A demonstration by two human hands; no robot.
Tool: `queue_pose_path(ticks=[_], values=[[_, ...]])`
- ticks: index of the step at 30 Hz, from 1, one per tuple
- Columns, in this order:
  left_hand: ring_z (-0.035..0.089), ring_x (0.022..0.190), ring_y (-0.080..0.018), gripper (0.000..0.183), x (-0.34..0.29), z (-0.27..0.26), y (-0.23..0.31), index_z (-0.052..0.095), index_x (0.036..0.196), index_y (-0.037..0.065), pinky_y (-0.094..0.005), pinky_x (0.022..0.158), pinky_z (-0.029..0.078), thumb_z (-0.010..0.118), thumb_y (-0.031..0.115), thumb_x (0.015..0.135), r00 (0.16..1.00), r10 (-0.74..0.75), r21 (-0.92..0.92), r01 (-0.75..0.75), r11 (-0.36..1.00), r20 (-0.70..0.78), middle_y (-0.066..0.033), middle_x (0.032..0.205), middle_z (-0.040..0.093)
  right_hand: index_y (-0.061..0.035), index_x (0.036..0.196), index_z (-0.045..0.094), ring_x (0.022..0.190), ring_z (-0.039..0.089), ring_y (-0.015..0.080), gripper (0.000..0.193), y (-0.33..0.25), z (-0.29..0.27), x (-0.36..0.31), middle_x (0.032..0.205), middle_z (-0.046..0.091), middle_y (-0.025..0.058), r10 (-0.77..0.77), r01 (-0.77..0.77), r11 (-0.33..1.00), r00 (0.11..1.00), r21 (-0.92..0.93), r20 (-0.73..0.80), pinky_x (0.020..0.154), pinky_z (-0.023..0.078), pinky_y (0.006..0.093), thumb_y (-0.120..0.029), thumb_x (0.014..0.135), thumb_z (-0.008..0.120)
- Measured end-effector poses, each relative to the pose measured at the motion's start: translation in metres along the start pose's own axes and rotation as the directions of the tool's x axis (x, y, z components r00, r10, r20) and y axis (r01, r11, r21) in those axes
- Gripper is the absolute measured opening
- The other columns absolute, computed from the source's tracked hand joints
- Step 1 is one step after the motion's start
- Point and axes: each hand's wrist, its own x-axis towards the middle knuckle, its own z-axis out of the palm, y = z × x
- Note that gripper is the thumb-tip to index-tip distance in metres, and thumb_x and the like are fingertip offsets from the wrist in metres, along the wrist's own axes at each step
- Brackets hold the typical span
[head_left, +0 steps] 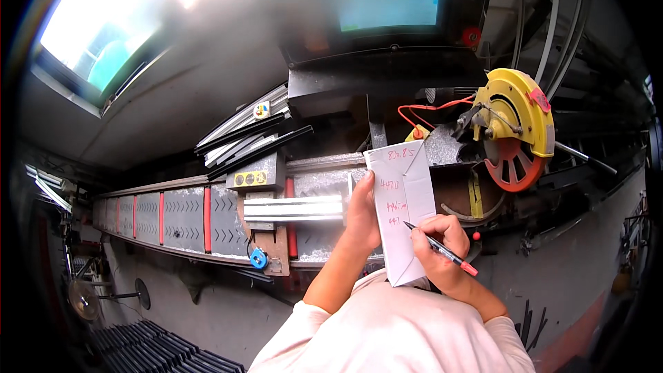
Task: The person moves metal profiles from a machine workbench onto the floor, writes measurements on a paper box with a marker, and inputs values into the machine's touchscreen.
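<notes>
My left hand [362,215] grips a narrow white paper box [399,252] by its left edge, thumb along the near face. Red handwriting in several short lines runs down the upper part of that face, beside crease lines. In my right hand [443,240] is a black marker pen [442,249] with a red end, pinched between the fingers. Its tip touches the paper at the lowest written line. Just left of my left hand lies a bright silver aluminium profile [297,208] on the machine.
A conveyor bed [183,217] with red bars extends left. A yellow circular saw [514,114] with an orange guard stands at right, below hanging cables. Dark and silver profiles [248,135] lie behind the bed. A blue tape measure [259,257] sits at its front. A control screen [390,3] is above.
</notes>
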Motion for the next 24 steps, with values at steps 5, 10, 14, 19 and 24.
queue_pose_path(ticks=[5, 10, 14, 19, 24], values=[[0.061, 0.114, -0.0280, 0.070, -0.0010, 0.0001, -0.0005, 0.044, 0.140, 0.002, -0.0431, 0.097, 0.050, 0.051, 0.055, 0.094, 1.000, 0.001, -0.027, -0.001, 1.000, 0.019, -0.0156, 0.128, 0.060, -0.0013, 0.089, 0.050, 0.067, 0.059, 0.0161, 0.020, -0.0065, -0.0003, 0.0017, 0.079, 0.062, 0.0100, 0.033, -0.034, 0.999, 0.999, 0.016, 0.033, 0.062, 0.049, 0.0283, 0.004, 0.083, 0.068], [0.061, 0.113, -0.0291, 0.070, -0.0013, 0.0000, -0.0007, 0.046, 0.138, 0.001, -0.0437, 0.096, 0.051, 0.052, 0.054, 0.093, 1.000, 0.003, -0.042, -0.002, 0.999, 0.015, -0.0167, 0.128, 0.060, -0.0012, 0.090, 0.050, 0.069, 0.060, 0.0166, 0.020, -0.0047, 0.0003, 0.0013, 0.080, 0.063, 0.0104, 0.014, -0.013, 1.000, 1.000, -0.008, 0.028, 0.064, 0.049, 0.0289, 0.003, 0.083, 0.069], [0.061, 0.114, -0.0291, 0.070, -0.0012, 0.0004, 0.0005, 0.045, 0.139, 0.001, -0.0438, 0.096, 0.050, 0.053, 0.054, 0.093, 1.000, 0.006, -0.037, -0.006, 0.999, 0.012, -0.0167, 0.128, 0.060, -0.0012, 0.090, 0.050, 0.069, 0.060, 0.0170, 0.021, -0.0047, -0.0002, 0.0032, 0.081, 0.063, 0.0111, -0.009, 0.010, 0.999, 0.999, -0.039, 0.035, 0.064, 0.049, 0.0289, 0.003, 0.083, 0.069], [0.061, 0.114, -0.0291, 0.069, -0.0008, 0.0014, 0.0014, 0.045, 0.139, 0.001, -0.0438, 0.096, 0.050, 0.053, 0.054, 0.094, 1.000, 0.018, -0.026, -0.018, 0.999, -0.003, -0.0166, 0.128, 0.060, -0.0012, 0.090, 0.050, 0.070, 0.060, 0.0169, 0.021, -0.0031, 0.0009, 0.0031, 0.081, 0.063, 0.0110, 0.015, -0.014, 1.000, 0.999, -0.018, 0.033, 0.064, 0.049, 0.0289, 0.003, 0.083, 0.069], [0.061, 0.112, -0.0283, 0.068, -0.0001, 0.0015, 0.0011, 0.046, 0.138, 0.002, -0.0431, 0.095, 0.051, 0.053, 0.053, 0.094, 1.000, 0.007, -0.049, -0.006, 0.999, 0.010, -0.0159, 0.127, 0.060, -0.0012, 0.090, 0.050, 0.070, 0.060, 0.0168, 0.021, -0.0028, 0.0009, 0.0036, 0.081, 0.063, 0.0107, 0.020, -0.020, 1.000, 0.999, -0.013, 0.031, 0.065, 0.049, 0.0288, 0.002, 0.083, 0.070]])
